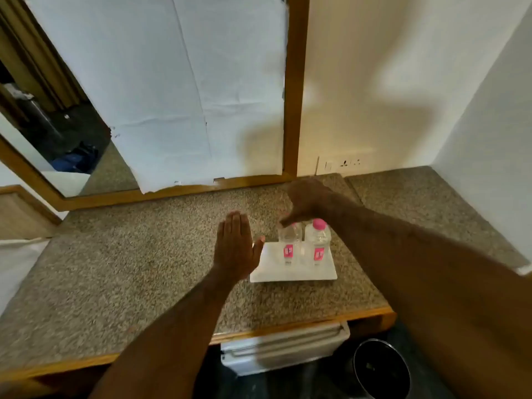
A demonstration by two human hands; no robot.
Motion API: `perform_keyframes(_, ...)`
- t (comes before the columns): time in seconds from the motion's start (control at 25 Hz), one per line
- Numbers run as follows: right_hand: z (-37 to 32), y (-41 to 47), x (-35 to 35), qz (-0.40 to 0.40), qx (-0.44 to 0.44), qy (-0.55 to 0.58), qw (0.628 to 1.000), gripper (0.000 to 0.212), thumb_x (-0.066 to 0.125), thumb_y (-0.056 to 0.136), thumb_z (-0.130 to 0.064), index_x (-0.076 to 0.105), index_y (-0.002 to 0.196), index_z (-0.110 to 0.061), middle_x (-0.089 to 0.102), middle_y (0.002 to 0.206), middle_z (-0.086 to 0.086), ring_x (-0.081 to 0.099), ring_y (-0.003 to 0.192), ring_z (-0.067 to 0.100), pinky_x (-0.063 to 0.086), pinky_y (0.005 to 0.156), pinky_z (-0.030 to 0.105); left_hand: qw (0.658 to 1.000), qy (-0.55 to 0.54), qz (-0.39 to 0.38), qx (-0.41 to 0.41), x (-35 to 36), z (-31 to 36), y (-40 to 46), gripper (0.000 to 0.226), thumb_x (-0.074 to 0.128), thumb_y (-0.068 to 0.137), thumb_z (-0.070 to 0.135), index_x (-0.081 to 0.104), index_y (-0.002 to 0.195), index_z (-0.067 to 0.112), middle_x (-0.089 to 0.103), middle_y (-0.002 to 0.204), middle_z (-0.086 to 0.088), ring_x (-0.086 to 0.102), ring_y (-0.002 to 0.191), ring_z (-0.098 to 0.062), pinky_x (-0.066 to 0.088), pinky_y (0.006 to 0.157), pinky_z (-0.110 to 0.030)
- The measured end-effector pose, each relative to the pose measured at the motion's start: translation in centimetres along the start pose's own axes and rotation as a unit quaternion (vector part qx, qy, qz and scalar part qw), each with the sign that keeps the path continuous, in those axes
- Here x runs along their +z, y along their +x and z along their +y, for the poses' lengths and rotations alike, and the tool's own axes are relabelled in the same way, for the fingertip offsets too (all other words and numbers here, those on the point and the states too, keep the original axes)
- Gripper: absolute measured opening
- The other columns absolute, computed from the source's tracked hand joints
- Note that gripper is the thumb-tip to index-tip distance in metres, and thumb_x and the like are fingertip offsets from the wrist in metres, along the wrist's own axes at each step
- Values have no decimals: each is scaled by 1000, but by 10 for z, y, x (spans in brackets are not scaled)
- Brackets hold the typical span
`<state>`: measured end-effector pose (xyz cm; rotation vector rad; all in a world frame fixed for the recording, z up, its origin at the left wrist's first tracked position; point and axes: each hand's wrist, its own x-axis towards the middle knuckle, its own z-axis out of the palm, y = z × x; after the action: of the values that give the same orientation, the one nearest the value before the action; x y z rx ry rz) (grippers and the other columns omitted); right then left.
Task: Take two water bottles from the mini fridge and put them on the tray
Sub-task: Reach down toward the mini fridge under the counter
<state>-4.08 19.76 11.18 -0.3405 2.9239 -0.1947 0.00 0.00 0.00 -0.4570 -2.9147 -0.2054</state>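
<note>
Touching bottle (289, 243) cap, right hand (309, 201)

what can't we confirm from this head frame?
- Left bottle cap: hidden under right hand, so the grip can't be confirmed.
- Bottle label text: too small, blurred.
- Mini fridge interior: hidden beneath the counter.
- Tray left edge: partly behind left hand.

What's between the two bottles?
Nothing, just a bare strip of tray between the left bottle and right bottle, in the head view.
</note>
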Motion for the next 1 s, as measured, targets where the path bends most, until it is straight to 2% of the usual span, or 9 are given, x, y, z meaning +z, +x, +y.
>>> perform_keyframes(0.12,-14,2,26,-119,-19,-134,984,91,77,64,-53,38,139,-19,51,142,8,38,136,31,0,114,62,997,-34,-58,-30,39,-1,-35,72,33,93,48,29,143,-3,38,146,-27,34,137,-41,32,113,-54)
perform_keyframes(0.28,-29,7,38,-135,-21,-182,974,71,80,68,-36,50,130,-19,61,131,5,45,131,27,-11,113,65,995,-40,-88,-34,68,-11,-70,69,30,93,47,31,141,-3,41,144,-27,36,135,-41,34,111,-53)
perform_keyframes(0.36,-40,1,29,-124,-26,-169,977,69,83,64,-33,54,125,-18,63,126,5,48,128,27,-4,113,63,993,-46,-98,-35,72,-16,-85,69,29,93,47,33,140,-4,43,143,-28,38,134,-42,35,111,-54)
perform_keyframes(0.44,-48,-20,18,-82,-46,-155,983,64,85,61,-32,58,118,-19,67,117,3,56,116,27,22,112,59,993,-46,-107,-33,73,-18,-98,69,30,93,47,34,140,-4,44,143,-28,38,135,-42,35,111,-55)
perform_keyframes(0.52,-52,-53,15,-27,-78,-163,983,62,86,58,-35,59,112,-20,69,104,1,62,98,24,49,91,47,992,-43,-119,-25,72,-12,-108,68,33,93,46,35,140,-4,45,143,-28,39,135,-42,35,111,-55)
perform_keyframes(0.56,-51,-70,19,-13,-90,-165,982,61,86,57,-36,60,111,-20,70,100,1,64,92,23,53,78,41,991,-37,-127,-16,73,-4,-112,68,34,93,45,36,139,-4,46,141,-28,41,133,-42,36,110,-55)
perform_keyframes(0.64,-37,-106,36,-37,-87,-165,982,60,86,56,-34,61,108,-19,69,99,3,66,88,24,53,65,38,987,-35,-156,14,76,20,-117,67,36,92,44,40,137,-5,50,137,-29,47,127,-44,41,106,-54)
perform_keyframes(0.88,82,-178,129,-243,45,-110,963,47,79,68,-17,60,110,-9,63,114,15,62,103,32,52,75,38,979,3,-184,86,95,120,-105,61,36,91,43,45,132,-2,53,131,-27,52,116,-42,45,98,-50)
perform_keyframes(1.0,147,-203,199,-248,123,14,961,39,73,74,-21,64,111,-11,65,117,14,63,103,34,53,79,37,980,21,-164,110,118,152,-95,56,35,91,43,46,128,4,55,123,-22,51,109,-38,44,94,-47)
